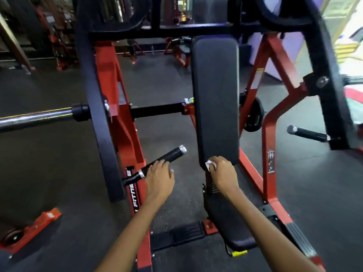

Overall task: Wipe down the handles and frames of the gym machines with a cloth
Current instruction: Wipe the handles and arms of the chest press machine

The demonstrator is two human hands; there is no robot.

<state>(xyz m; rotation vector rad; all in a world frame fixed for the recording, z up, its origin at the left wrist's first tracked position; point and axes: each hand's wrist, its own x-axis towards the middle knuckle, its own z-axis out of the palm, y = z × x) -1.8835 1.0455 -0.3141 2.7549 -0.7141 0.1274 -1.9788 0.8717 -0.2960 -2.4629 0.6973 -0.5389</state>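
A red and black press machine (121,107) fills the view, with an upright black back pad (215,99) and a black seat (233,222) below it. My right hand (224,173) grips a small white cloth (210,165) against the bottom edge of the back pad. My left hand (160,178) rests on the near end of the left black handle (170,156), fingers loosely laid over it. The right black handle (306,133) sticks out from the black arm at the right, untouched.
A chrome weight bar (35,118) juts out to the left. A red frame foot (39,222) lies on the dark rubber floor at lower left. A yellow seat lever (239,253) sits under the seat. More red machines (176,50) stand behind.
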